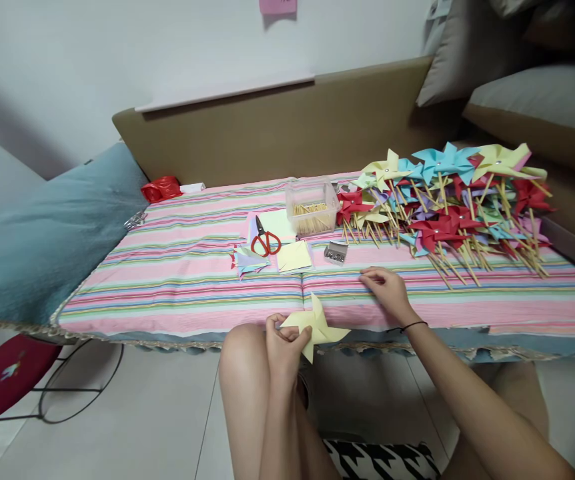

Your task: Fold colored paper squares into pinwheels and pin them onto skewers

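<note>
A pale yellow paper pinwheel head (318,325) with folded blades is pinched in my left hand (287,340), thumb on its middle, just past the near edge of the striped cloth. No stick shows on it. My right hand (385,288) hovers over the cloth, thumb and fingertips drawn together; whatever they may hold is too small to see. Just beyond it stands a small open box of shiny metal pins (336,253). Behind that, a clear plastic container (312,212) holds many short wooden sticks. Red-handled scissors (266,241) lie left of it.
Finished pinwheels on sticks (447,220) are heaped at the right. Yellow paper squares (294,257) and cut coloured paper pieces (251,260) lie near the scissors. A red plastic bag (161,189) sits at far left. A red stool (12,373) stands on the floor.
</note>
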Demonstrator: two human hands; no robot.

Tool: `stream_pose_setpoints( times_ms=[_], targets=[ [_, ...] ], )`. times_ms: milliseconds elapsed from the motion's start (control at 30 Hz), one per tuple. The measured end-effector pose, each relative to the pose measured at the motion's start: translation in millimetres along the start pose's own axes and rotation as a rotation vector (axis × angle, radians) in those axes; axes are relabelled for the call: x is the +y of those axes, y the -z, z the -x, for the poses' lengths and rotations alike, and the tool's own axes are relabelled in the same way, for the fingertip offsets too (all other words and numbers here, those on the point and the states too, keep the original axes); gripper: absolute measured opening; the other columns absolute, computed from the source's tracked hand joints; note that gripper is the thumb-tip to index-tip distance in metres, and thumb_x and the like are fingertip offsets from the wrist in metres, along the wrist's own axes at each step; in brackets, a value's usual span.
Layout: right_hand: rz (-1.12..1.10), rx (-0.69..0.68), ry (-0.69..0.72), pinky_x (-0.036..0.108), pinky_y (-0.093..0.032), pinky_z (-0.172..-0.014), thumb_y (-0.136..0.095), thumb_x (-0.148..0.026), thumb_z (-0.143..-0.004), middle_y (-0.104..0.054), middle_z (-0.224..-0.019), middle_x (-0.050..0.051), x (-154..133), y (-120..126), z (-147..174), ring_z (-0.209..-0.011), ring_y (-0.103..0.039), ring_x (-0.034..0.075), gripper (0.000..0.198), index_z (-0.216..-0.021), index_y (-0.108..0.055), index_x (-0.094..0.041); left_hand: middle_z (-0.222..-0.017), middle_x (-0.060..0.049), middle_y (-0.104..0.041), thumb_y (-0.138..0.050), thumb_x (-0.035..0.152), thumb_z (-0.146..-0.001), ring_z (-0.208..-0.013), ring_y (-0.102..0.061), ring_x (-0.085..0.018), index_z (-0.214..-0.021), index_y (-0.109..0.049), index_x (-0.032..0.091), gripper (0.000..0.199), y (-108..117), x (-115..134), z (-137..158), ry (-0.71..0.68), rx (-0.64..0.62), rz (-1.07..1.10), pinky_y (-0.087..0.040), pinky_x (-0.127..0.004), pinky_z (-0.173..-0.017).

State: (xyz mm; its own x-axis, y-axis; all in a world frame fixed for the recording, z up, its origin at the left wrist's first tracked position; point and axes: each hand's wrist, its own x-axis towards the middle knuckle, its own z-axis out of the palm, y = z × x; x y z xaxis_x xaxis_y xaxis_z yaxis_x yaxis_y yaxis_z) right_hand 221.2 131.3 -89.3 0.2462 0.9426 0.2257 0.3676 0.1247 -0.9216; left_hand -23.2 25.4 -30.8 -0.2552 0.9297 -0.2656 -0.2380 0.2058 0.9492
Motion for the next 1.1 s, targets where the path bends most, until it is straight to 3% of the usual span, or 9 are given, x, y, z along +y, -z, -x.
stream_pose_setpoints(
  times_ms=[167,333,433,600,700,867,967,1100],
  targets=[
    [-0.360,0.061,-0.192,0.040,-0.056,-0.075,-0.074,-0.047,-0.064,-0.072,-0.076,0.007,-24,-4,26,-0.074,-0.069,0.022,0.032,-0.072,-0.066,-0.018,-0.046,0.015,-0.047,-0.075,0.023,-0.055,-0.039,-0.044,-0.006,-0.088,-0.029,0.023,0.056,-6,13,7,0.006,0.043,0.009,-0.032,-0.016,-0.048],
    [-0.632,0.045,-0.301,0.030,-0.058,-0.070,-0.077,-0.047,-0.065,-0.067,-0.071,-0.002,-59,-4,60,-0.069,-0.066,0.013,0.035,-0.080,-0.058,-0.022,-0.050,0.012,-0.051,-0.076,0.024,-0.055,-0.042,-0.050,-0.007,-0.090,-0.031,0.023,0.057,-12,22,18,-0.010,0.079,0.012,-0.035,-0.017,-0.048],
    [-0.723,0.037,-0.346,0.024,-0.056,-0.060,-0.077,-0.044,-0.066,-0.064,-0.064,-0.005,-74,-2,74,-0.060,-0.062,0.010,0.035,-0.084,-0.055,-0.024,-0.050,0.011,-0.054,-0.076,0.025,-0.055,-0.042,-0.051,-0.008,-0.090,-0.030,0.023,0.057,-15,29,26,-0.035,0.052,0.023,-0.036,-0.017,-0.048],
    [-0.745,0.098,-0.384,0.017,-0.050,-0.050,-0.079,-0.035,-0.066,-0.064,-0.058,-0.002,-97,7,91,-0.052,-0.058,0.008,0.024,-0.073,-0.064,-0.019,-0.050,0.010,-0.058,-0.073,0.021,-0.060,-0.042,-0.052,-0.008,-0.090,-0.029,0.024,0.053,-24,45,42,-0.135,0.058,-0.009,-0.039,-0.017,-0.049],
    [-0.686,0.080,-0.312,0.021,-0.054,-0.056,-0.078,-0.031,-0.068,-0.070,-0.064,0.001,-125,15,104,-0.055,-0.063,0.010,0.016,-0.075,-0.071,-0.019,-0.046,0.013,-0.053,-0.070,0.018,-0.062,-0.039,-0.050,-0.008,-0.090,-0.029,0.025,0.050,-30,54,53,-0.186,0.089,-0.028,-0.038,-0.016,-0.047],
    [-0.464,-0.205,-0.016,0.025,-0.054,-0.066,-0.071,-0.025,-0.077,-0.073,-0.077,0.001,-170,22,124,-0.070,-0.067,0.014,0.004,-0.079,-0.074,-0.023,-0.054,0.011,-0.053,-0.070,0.016,-0.061,-0.046,-0.055,-0.009,-0.090,-0.032,0.025,0.049,-35,62,66,-0.212,0.062,-0.068,-0.040,-0.017,-0.049],
    [-0.324,-0.219,0.072,0.028,-0.052,-0.071,-0.067,-0.023,-0.081,-0.073,-0.081,0.001,-173,20,130,-0.077,-0.066,0.016,0.007,-0.081,-0.074,-0.024,-0.055,0.012,-0.049,-0.069,0.014,-0.061,-0.045,-0.051,-0.007,-0.089,-0.032,0.025,0.048,-35,65,72,-0.212,-0.007,-0.032,-0.039,-0.016,-0.048],
    [-0.332,-0.183,0.156,0.033,-0.051,-0.078,-0.068,-0.022,-0.081,-0.073,-0.084,0.001,-165,18,132,-0.084,-0.064,0.018,0.008,-0.082,-0.073,-0.028,-0.049,0.014,-0.043,-0.068,0.012,-0.063,-0.041,-0.046,-0.006,-0.086,-0.031,0.025,0.046,-35,70,78,-0.211,-0.032,-0.032,-0.034,-0.014,-0.043]
  ],
)
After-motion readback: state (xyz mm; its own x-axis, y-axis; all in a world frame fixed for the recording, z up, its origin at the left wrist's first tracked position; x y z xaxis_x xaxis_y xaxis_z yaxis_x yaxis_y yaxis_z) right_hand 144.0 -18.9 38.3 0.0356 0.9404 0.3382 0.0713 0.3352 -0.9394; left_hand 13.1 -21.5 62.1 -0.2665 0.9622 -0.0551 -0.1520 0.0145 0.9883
